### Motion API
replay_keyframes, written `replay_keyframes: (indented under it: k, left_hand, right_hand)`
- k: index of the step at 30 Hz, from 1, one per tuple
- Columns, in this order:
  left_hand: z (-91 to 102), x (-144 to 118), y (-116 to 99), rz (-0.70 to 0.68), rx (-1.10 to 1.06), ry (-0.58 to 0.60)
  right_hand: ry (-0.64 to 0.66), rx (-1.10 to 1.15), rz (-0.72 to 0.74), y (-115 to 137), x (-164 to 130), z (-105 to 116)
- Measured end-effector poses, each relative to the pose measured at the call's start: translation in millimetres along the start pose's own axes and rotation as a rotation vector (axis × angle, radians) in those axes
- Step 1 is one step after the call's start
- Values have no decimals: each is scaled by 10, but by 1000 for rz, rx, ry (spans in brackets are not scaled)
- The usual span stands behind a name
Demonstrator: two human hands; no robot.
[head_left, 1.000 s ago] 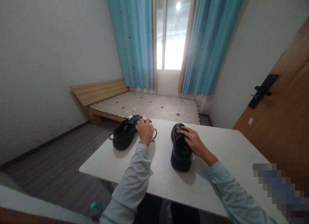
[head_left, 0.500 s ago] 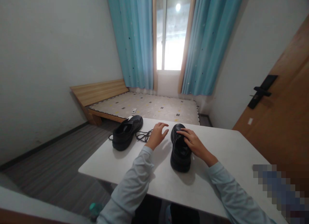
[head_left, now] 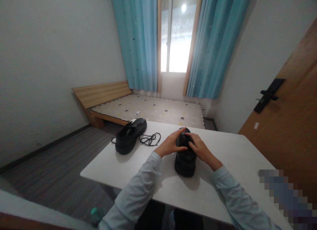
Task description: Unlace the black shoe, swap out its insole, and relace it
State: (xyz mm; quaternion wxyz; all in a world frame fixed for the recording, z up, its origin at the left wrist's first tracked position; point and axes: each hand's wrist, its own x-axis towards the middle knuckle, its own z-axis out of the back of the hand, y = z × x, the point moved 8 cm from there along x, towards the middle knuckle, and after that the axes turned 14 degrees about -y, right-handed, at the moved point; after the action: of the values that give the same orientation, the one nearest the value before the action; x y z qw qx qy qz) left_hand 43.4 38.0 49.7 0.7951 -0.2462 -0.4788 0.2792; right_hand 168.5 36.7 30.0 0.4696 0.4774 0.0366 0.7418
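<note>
1. Change: the left hand (head_left: pixel 170 145) was on the far shoe (head_left: pixel 130 135) a second ago, crossed the table half a second ago, and now rests on the near shoe (head_left: pixel 184 155) beside the right hand (head_left: pixel 201 150). The right hand has stayed on that shoe throughout.
2. Meaning: work has shifted from the far shoe to the near one, with both hands on it.
3. Left-hand fingers: curled over the near shoe's upper from the left, touching it. Whether they pinch a lace or tongue, cannot tell; too small and dark.
4. Right-hand fingers: bent, tips on the top front of the same shoe, loosely closed around it, not a firm clamp from what shows.
5. Near shoe: black, on the white table (head_left: pixel 223 164), centre, toe pointing away, between the two hands.
6. Far shoe: black, left rear table corner, untouched, opening faces up, looks empty inside.
7. Loose lace (head_left: pixel 150 139): black, coiled on the table just beside the far shoe, apart from both hands.
8. Background: bed (head_left: pixel 153 109), blue curtains (head_left: pixel 138 41), door at right.
</note>
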Motion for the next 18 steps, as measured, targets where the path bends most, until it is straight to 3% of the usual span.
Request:
replay_keyframes:
  k: [11, 18]
  left_hand:
    - [-81, 35, -62, -45, 93, 131]
    - [-114, 104, -185, -58, 502, 238]
  right_hand:
    - [21, 76, -55, 21, 49, 65]
    - [17, 81, -63, 14, 36, 50]
